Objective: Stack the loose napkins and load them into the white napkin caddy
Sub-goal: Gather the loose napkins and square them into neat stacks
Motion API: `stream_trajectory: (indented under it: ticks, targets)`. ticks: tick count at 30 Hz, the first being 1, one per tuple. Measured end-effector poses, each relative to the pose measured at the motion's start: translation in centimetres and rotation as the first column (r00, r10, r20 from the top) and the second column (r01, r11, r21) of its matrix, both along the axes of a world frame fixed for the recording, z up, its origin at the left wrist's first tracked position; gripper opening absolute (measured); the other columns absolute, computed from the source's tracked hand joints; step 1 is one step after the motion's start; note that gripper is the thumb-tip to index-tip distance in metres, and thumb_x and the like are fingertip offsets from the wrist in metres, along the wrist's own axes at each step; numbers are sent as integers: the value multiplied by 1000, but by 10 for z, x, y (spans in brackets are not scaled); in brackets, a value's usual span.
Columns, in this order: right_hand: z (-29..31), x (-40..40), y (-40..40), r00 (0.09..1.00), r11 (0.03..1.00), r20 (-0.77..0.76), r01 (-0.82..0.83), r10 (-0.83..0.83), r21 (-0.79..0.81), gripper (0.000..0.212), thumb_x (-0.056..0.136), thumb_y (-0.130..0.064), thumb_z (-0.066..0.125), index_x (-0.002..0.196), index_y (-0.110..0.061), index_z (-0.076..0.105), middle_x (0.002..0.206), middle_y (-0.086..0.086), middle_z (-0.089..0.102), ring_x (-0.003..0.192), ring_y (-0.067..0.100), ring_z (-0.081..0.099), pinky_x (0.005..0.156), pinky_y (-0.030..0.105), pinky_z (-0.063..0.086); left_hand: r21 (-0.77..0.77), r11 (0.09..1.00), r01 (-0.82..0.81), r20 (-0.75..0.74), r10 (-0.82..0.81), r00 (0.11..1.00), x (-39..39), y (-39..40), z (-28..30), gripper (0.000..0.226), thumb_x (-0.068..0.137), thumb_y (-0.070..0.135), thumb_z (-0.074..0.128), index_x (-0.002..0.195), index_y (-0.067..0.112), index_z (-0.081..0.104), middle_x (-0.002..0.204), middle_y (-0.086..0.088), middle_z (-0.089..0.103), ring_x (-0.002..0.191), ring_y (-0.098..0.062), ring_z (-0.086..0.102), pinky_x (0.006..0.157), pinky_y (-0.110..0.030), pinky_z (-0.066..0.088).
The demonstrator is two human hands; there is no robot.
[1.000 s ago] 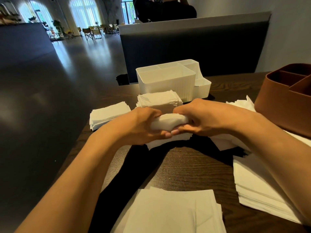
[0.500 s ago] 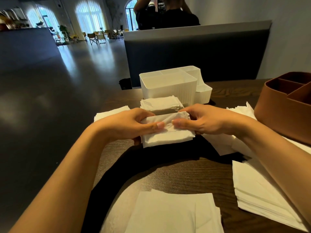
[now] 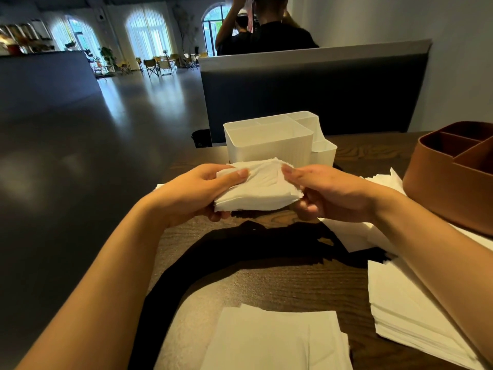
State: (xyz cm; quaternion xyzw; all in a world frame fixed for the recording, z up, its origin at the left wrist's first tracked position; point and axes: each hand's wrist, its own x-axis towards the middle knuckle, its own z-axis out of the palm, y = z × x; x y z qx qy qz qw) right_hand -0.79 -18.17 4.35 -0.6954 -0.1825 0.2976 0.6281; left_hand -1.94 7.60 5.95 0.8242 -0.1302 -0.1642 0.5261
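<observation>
Grip: I'm pinching a folded napkin bundle (image 3: 257,186) from both ends, my left hand (image 3: 198,193) with its thumb on top and fingers curled under, my right hand (image 3: 329,194) doing the same at the other end.
Position: I'm holding the bundle clear of the wooden table (image 3: 280,279), just in front of the white napkin caddy (image 3: 269,141), whose big front compartment is looking empty.
Risk, fanning: the right-hand edges are splaying into loose layers; if I'm easing my thumb there, I reckon sheets are sliding out.
Risk, snagging: the bundle is looking about as wide as the compartment, so a skewed entry is likely catching corners on the rim and crumpling them.
Risk, tipping: the caddy seems light plastic; pushing hard against its front wall could be shoving it back.
Material: soft white tissue, creasing and puckering between my thumbs.
Caddy: translucent, ribbed walls, rounded corners, smaller pockets at the back right.
Nearby: flat napkin piles are waiting at my near edge (image 3: 277,340) and right (image 3: 408,311); a brown divided organizer (image 3: 450,180) is sitting far right.
</observation>
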Motion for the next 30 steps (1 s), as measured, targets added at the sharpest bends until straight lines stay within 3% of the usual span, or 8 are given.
stream_trajectory:
  ticks: [6, 10, 14, 17, 21, 26, 30]
  targets:
    - [1, 0, 0, 1000, 991, -17, -16, 18, 130, 51, 99, -44, 46, 137, -11, 57, 65, -1, 43, 56, 7, 35, 53, 17, 34, -54, 998, 15, -103, -20, 994, -2, -6, 0, 48, 100, 57, 44, 125, 19, 62, 76, -4, 69, 46, -10, 47, 37, -16, 34]
    - [0, 0, 4, 1000, 988, -30, 15, -10, 153, 52, 101, -46, 46, 136, -10, 56, 65, -2, 43, 57, 8, 35, 52, 16, 35, -34, 999, 12, 17, -12, 1000, -2, -4, 2, 44, 99, 55, 50, 120, 21, 70, 75, -7, 68, 48, -9, 52, 39, -18, 36]
    - [-1, -3, 8, 996, 992, -84, 4, 7, 127, 65, 94, -53, 51, 137, -4, 55, 68, 0, 48, 60, 8, 43, 56, 17, 41, -82, 996, -35, 124, 45, 991, 4, 12, 9, 40, 96, 52, 57, 112, 18, 72, 77, -6, 67, 52, -10, 55, 41, -18, 41]
    - [-3, -4, 12, 994, 996, -66, -80, 83, 50, 57, 96, -57, 47, 131, -15, 66, 75, 3, 52, 66, 11, 47, 62, 21, 42, -120, 986, -118, 182, 139, 974, 10, 32, 15, 41, 91, 57, 62, 102, 18, 72, 64, -1, 60, 50, -11, 47, 40, -20, 37]
    - [-9, -6, 17, 993, 987, 18, -115, 117, -113, 45, 97, -53, 49, 125, -24, 71, 85, 5, 59, 75, 12, 54, 67, 21, 46, 36, 951, -307, 268, 286, 920, 17, 59, 11, 47, 91, 65, 60, 100, 21, 73, 66, -3, 64, 64, -23, 50, 49, -26, 40]
    - [-11, -5, 22, 991, 972, 53, -113, 126, -206, 35, 94, -45, 56, 119, -28, 74, 88, 6, 57, 74, 12, 52, 64, 20, 45, 134, 863, -488, 322, 427, 845, 21, 77, -2, 41, 98, 61, 53, 97, 23, 71, 68, 2, 71, 62, -15, 53, 53, -24, 45]
    - [-13, -4, 23, 988, 965, 69, -118, 137, -233, 30, 98, -40, 54, 118, -29, 74, 87, 6, 55, 74, 12, 51, 65, 21, 44, 227, 777, -587, 376, 486, 789, 26, 83, -13, 41, 100, 53, 53, 99, 15, 68, 78, -5, 74, 66, -18, 63, 57, -28, 47]
